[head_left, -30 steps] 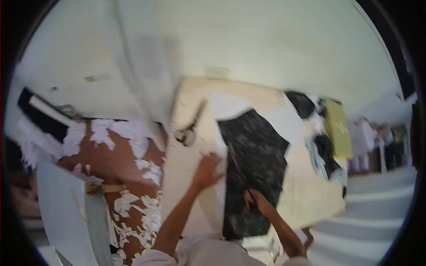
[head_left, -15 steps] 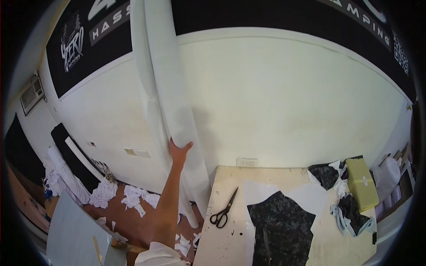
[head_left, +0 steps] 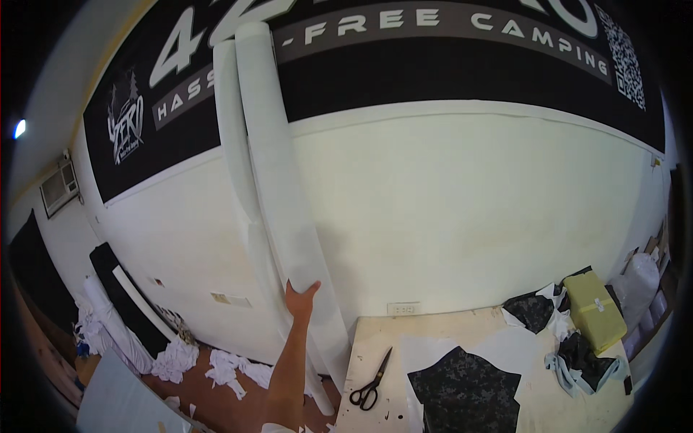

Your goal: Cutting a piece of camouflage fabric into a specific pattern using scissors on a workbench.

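Observation:
My left hand [head_left: 301,298] reaches up from the lower edge and grips a tall, thick white roll [head_left: 289,195], perhaps of paper or fabric. The thumb lies across its front, and the fingers go round its left side, partly hidden. The roll leans nearly upright against the wall. A thinner white roll [head_left: 234,137] stands right beside it on the left. My right hand is out of view. To the right of the rolls, black-handled scissors [head_left: 372,382] lie on the wooden table [head_left: 364,339], beside a dark camouflage fabric piece [head_left: 465,390] on white paper.
A yellow wrapped package [head_left: 593,310] and dark fabric scraps [head_left: 530,310] sit at the table's right. White scraps [head_left: 227,368] litter the floor at left, near a light blue-grey panel [head_left: 123,397]. A black banner [head_left: 433,72] spans the wall above.
My view has tilted upward, so the rolls' top ends and more of the banner show. My left hand keeps its hold on the thick roll and appears lower in the picture.

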Motion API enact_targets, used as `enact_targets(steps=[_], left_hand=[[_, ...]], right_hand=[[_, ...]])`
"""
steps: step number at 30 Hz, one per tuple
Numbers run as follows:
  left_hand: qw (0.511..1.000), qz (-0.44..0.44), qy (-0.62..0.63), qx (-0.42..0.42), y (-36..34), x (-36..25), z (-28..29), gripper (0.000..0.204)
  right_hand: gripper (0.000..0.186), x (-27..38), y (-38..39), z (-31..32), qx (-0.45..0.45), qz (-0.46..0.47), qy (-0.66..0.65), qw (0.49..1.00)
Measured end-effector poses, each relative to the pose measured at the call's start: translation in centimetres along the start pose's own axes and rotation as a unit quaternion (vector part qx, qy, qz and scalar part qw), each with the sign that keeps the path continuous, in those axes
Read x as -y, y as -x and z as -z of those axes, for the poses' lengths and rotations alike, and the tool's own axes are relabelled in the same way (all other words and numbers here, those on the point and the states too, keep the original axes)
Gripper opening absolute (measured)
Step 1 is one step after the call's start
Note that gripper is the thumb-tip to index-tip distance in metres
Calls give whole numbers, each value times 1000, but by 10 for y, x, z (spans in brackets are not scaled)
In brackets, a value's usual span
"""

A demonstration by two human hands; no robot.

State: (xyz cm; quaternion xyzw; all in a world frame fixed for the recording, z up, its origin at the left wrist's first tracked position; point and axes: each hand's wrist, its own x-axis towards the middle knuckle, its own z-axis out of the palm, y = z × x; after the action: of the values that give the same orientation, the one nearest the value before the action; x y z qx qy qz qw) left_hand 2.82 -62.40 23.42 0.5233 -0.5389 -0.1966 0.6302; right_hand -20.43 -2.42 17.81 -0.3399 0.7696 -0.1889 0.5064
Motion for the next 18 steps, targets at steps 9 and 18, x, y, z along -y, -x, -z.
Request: enact_targets(steps=[9,18], left_hand=[[999,22,31,13,0,-3,0,78],[995,3,73,61,2,-6,15,75]], right_hand=[[51,-19,-4,-8,-42,21,-19,999],[48,-40,-17,-20,-64,44,-12,997]])
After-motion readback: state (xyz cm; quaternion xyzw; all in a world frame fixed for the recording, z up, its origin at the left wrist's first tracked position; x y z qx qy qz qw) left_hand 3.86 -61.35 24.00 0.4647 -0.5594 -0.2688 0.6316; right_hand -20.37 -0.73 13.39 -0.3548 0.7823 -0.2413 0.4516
